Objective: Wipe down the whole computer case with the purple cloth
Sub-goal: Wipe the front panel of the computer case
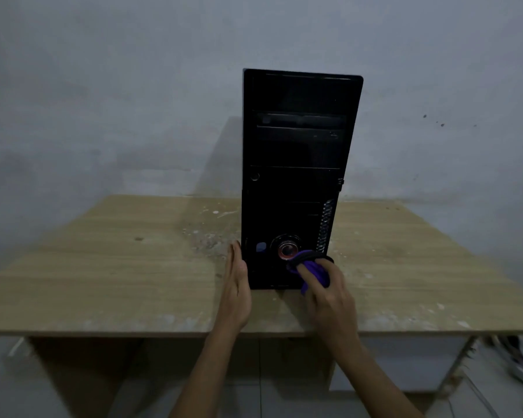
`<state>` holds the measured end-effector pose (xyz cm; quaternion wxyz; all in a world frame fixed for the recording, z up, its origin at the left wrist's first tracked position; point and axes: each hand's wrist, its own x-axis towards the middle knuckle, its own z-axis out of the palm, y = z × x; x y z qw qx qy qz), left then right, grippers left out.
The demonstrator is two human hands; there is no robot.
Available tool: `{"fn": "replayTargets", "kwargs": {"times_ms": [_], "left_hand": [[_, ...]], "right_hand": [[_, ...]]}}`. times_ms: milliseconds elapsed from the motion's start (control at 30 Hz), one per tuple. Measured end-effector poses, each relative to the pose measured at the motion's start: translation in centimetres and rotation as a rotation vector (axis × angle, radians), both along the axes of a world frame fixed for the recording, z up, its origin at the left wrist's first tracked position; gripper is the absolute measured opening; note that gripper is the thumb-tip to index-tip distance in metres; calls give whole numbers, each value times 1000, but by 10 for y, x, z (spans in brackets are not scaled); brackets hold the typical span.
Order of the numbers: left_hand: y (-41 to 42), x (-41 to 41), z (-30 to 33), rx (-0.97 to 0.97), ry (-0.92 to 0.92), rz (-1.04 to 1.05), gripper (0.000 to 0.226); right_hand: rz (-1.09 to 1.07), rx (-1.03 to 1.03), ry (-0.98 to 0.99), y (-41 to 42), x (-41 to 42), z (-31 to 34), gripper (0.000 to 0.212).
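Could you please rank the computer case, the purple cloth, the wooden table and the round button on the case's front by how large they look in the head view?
1. Wooden table
2. Computer case
3. Purple cloth, bunched in the right hand and partly hidden, so its rank against the button is unsure
4. Round button

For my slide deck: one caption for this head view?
Right hand wipes computer case front with purple cloth; left hand steadies its side.
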<state>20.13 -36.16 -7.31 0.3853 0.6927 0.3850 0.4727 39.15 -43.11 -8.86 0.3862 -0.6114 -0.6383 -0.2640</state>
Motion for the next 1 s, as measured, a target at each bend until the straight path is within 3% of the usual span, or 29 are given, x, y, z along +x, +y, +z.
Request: {"fn": "replayTargets", "kwargs": {"times_ms": [233,467,733,1000], "left_hand": [[1,-1,-2,-2,-13,4,60],[2,0,-3,-8,-27,4,63],[6,0,-7,-20,-59,-16,62],[11,-2,-10,-58,-111,-27,72]], "right_hand": [[37,85,281,5,-18,14,60],[15,-39,229,-3,-27,-3,74],[30,-87,5,5,-52,-6,58],[11,-134,-148,17,-65,-3,56]]}}
